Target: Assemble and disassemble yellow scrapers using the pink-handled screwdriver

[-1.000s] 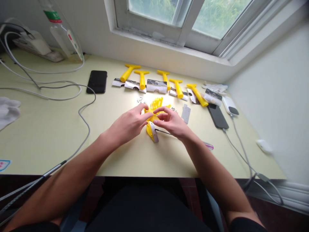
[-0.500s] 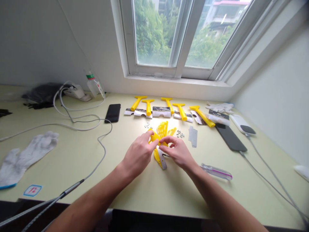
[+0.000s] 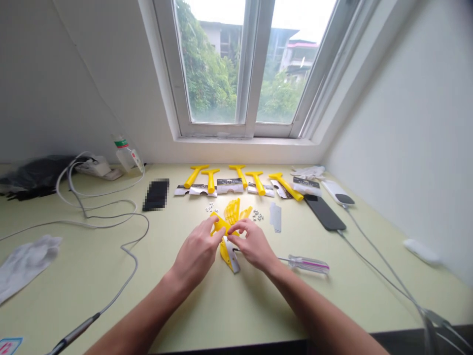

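My left hand point(image 3: 197, 249) is closed around a yellow plastic scraper handle point(image 3: 220, 224), gripping it between thumb and fingers. My right hand point(image 3: 254, 246) meets it there, thumb and fingertips pinched at the handle's near end; whatever small thing they hold is hidden. Just below the fingertips, a yellow blade cover point(image 3: 225, 257) lies on the table with a metal blade point(image 3: 233, 259) along it. Beyond the hands is a fan of yellow plastic covers point(image 3: 232, 211). A clear-handled screwdriver point(image 3: 308, 265) lies to the right, its shaft passing beneath my right hand.
Small nuts point(image 3: 211, 208) and screws point(image 3: 257, 215) lie in two piles, with metal blades point(image 3: 275, 218) to the right. Several yellow handles point(image 3: 260, 183) rest on card packages point(image 3: 229, 186) at the back. Phones point(image 3: 325, 213), cables point(image 3: 135, 256) and a glove point(image 3: 29, 266) surround the work.
The view has tilted up and turned right, so everything sits differently in the picture. Both hands stay together at the yellow handle, with hardly any change in their hold.
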The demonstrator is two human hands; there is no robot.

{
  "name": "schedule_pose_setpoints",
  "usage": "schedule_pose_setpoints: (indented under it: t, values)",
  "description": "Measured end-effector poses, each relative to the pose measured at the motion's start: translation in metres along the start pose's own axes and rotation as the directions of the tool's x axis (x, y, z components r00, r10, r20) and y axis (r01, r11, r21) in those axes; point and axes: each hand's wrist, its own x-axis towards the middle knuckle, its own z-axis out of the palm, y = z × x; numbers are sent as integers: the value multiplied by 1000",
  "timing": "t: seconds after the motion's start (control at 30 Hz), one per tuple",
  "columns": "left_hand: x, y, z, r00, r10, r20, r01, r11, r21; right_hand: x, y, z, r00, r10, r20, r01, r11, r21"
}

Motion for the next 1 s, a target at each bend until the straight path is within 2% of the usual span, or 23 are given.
schedule_pose_setpoints:
  t: [0.23,0.43,0.67,0.87,1.0]
  values:
    - [-2,-2,11,999,-18,34,17,999,27,-3,1,8,992,-123,-38,113,974,-195]
    - [-1,1,10,995,-24,98,24,1000,6,-2,2,8,996,-84,-2,83,989,-124]
    - [1,3,7,994,-21,110,22,1000,-10,0,-1,3,997,-74,24,75,996,-54]
    - [0,3,6,991,-18,130,24,998,-50,-1,2,2,985,-165,49,171,974,-146]
    - [-1,2,7,990,-4,141,16,996,-86,0,6,0,972,-208,112,226,956,-187]
